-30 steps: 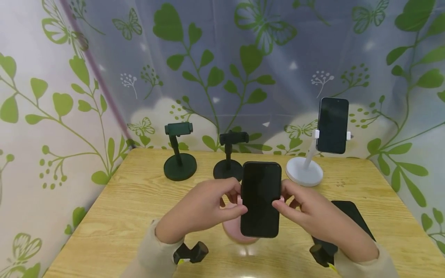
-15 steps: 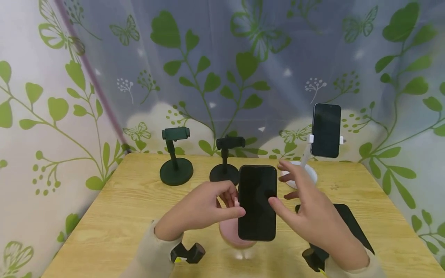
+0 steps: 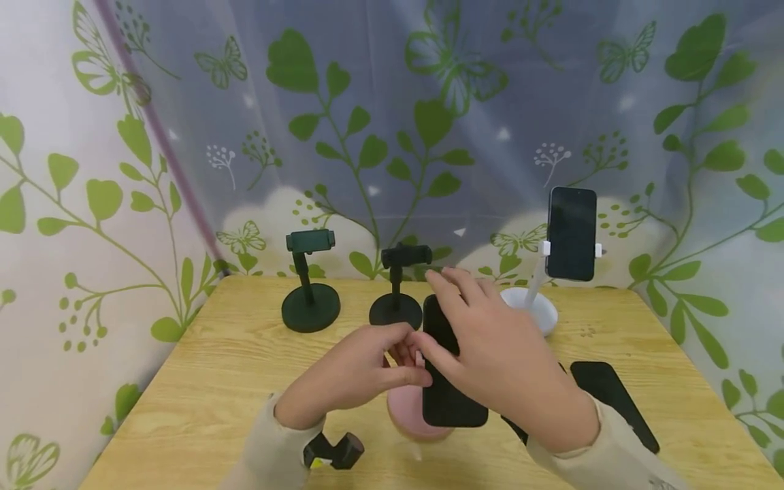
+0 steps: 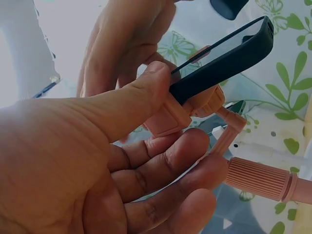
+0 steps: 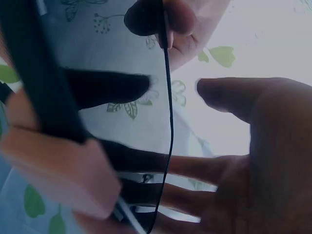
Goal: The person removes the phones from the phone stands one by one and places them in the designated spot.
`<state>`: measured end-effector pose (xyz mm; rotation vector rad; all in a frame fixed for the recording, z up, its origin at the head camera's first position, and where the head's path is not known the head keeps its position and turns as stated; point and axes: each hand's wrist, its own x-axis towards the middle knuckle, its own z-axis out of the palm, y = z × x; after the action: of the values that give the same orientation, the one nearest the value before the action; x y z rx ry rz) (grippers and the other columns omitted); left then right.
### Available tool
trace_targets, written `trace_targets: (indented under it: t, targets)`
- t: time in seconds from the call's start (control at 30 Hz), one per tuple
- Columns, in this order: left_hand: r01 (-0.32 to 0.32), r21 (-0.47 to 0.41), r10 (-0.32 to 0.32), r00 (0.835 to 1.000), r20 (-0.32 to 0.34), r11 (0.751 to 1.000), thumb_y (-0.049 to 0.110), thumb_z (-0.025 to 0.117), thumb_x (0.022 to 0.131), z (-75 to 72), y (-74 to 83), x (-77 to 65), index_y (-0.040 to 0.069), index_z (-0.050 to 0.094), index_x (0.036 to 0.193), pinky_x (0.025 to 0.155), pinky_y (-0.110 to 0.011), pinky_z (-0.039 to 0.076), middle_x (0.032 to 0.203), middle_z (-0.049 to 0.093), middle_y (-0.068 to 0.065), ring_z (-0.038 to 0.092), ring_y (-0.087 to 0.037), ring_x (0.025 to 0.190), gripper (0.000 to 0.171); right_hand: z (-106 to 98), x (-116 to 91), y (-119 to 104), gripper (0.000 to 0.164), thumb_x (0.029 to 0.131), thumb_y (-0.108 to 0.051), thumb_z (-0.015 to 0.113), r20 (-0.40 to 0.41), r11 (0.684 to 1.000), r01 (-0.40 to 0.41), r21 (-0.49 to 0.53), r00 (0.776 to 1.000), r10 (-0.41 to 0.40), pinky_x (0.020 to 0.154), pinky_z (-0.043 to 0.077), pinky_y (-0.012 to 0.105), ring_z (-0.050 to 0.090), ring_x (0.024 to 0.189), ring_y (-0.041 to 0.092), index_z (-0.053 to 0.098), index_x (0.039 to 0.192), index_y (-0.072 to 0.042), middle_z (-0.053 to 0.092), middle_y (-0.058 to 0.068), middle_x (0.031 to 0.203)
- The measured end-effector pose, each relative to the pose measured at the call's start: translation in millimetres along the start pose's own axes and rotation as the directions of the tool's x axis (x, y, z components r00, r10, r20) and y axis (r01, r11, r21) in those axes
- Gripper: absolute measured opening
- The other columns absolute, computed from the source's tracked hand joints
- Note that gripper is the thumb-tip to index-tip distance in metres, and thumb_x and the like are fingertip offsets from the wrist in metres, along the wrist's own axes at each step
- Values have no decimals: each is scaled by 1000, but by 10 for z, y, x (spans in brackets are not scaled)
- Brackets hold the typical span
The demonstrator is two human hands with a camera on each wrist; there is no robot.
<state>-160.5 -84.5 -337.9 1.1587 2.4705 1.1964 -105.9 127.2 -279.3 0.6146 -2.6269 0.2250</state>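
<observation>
A black phone (image 3: 456, 407) stands upright in the clamp of a pink phone stand (image 3: 409, 412) at the middle of the table. My left hand (image 3: 358, 367) pinches the clamp's left side. In the left wrist view its thumb lies at the phone's edge and the pink clamp (image 4: 168, 119) sits between thumb and fingers. My right hand (image 3: 499, 347) spreads in front of the screen with its fingers extended, hiding much of the phone. The right wrist view shows that hand's fingers (image 5: 195, 165) mirrored in the screen, with no object held.
Behind stand a green phone stand (image 3: 309, 307), a black one (image 3: 395, 311) and a white one (image 3: 539, 312) holding another phone (image 3: 572, 235). A dark phone (image 3: 615, 405) lies at right; another dark flat thing is mostly hidden beneath my right forearm. A patterned curtain (image 3: 367, 156) encloses the table.
My right hand has let go of the clamp's right side, opened, and moved left across the front of the phone. The left hand keeps its hold and the phone stays in place.
</observation>
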Motion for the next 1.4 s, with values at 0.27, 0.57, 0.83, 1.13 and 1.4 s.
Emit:
trace_targets:
  t: [0.27, 0.57, 0.83, 1.13, 1.4]
  targets:
    - [-12, -2, 12, 1000, -2, 1000, 41, 77, 93, 46, -1, 9, 31, 67, 102, 71, -26, 55, 90, 69, 21, 66, -1, 84, 17, 190, 51, -43, 52, 99, -49, 65, -36, 959, 120, -258, 990, -134, 44, 42, 26, 56, 81, 29, 61, 122, -3, 62, 14, 102]
    - [-24, -352, 61, 994, 93, 936, 22, 78, 92, 73, -283, 158, 12, 60, 95, 67, -29, 53, 83, 65, 4, 62, -12, 72, 21, 349, 68, 67, 42, 88, -44, 71, -158, 968, 142, -204, 972, -176, 40, 29, 23, 44, 70, 22, 64, 107, -7, 57, 7, 91]
    - [10, -700, 176, 965, 194, 714, 11, 69, 97, 234, -486, 251, 2, 53, 98, 58, -23, 41, 74, 57, 8, 46, -9, 58, 18, 446, 79, 96, 39, 87, -39, 68, -242, 972, 139, -188, 953, -183, 39, 30, 22, 46, 72, 23, 63, 108, -7, 58, 8, 91]
    - [-41, -836, 252, 961, 117, 547, 32, 78, 95, 455, -519, 257, 18, 58, 87, 58, -21, 37, 72, 55, 14, 41, -6, 57, 26, 488, 66, 121, 39, 80, -35, 67, -281, 975, 136, -178, 942, -183, 40, 31, 22, 49, 74, 24, 64, 109, -8, 58, 8, 90]
    - [3, -900, 207, 973, 104, 437, 55, 81, 84, 615, -510, 255, 29, 68, 96, 56, -19, 31, 78, 58, 19, 37, -3, 57, 31, 514, 80, 154, 38, 78, -32, 68, -319, 979, 152, -136, 929, -189, 41, 37, 25, 50, 74, 24, 65, 108, -9, 60, 6, 91]
